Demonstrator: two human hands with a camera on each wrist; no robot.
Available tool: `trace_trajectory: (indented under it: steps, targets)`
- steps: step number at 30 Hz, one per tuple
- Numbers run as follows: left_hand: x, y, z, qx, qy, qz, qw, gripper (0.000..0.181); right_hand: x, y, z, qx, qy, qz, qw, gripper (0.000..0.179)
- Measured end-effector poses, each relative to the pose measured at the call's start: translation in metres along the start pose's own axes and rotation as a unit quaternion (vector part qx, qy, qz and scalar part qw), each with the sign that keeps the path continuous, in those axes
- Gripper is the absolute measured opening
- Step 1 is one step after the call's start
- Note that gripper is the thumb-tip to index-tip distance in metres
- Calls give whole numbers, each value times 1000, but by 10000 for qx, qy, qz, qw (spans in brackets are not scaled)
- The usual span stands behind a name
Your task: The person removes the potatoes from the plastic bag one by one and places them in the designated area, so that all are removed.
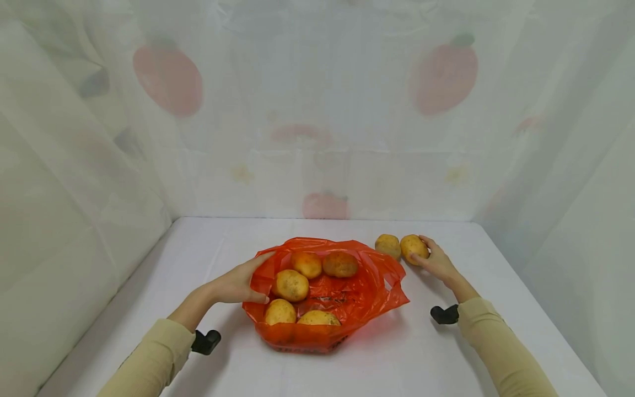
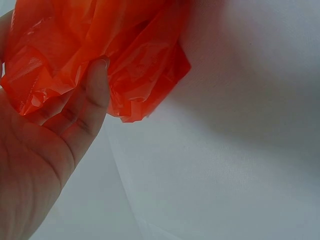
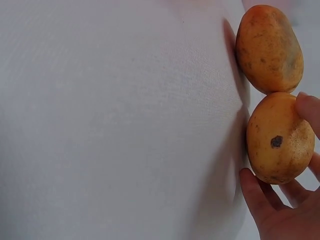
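Observation:
A red plastic bag (image 1: 369, 298) lies spread on the table with its mouth facing up, and several potatoes (image 1: 291, 285) show inside. My left hand (image 1: 240, 282) grips the bag's left rim, thumb over the inner side. In the left wrist view, the fingers (image 2: 95, 90) press into the crumpled red film. At the right, my right hand (image 1: 439, 264) holds a yellow potato (image 1: 414, 250) by its right side, thumb and fingers around it. A dark spot marks that potato's skin in the right wrist view. Touching it there is a second potato (image 3: 270, 50), standing free of any hand.
The white-covered table (image 1: 208, 242) ends at a back edge before a pale curtain (image 1: 317, 110) with fruit prints. Curtain walls also rise at left and right. Black wrist mounts (image 1: 205, 342) stick out from both forearms.

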State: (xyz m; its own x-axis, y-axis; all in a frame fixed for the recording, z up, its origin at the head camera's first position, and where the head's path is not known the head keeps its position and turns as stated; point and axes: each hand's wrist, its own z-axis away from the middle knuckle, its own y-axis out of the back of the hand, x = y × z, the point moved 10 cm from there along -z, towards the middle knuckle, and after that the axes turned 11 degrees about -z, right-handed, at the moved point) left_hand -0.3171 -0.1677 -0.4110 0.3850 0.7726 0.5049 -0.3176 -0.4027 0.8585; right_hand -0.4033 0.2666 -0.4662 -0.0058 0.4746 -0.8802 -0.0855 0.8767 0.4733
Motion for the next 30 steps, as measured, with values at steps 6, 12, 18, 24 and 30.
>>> trace_trajectory:
  steps: [6,12,18,24,30]
  targets:
    - [-1,-1,0,-7,40,47,10000,91,0,-1,0,-48,18,53,10000,81]
    - [-1,0,1,9,111,38,9999,92,-4,-1,1,-81,12,81,9999,82]
    - [0,1,1,11,131,11,9999,92,-4,2,4,-58,79,105,9999,83]
    - [-2,1,1,17,160,27,9999,92,-10,7,10,20,327,236,9992,78]
    - [-3,1,0,32,163,97,9998,92,-17,12,18,112,466,442,9979,75]
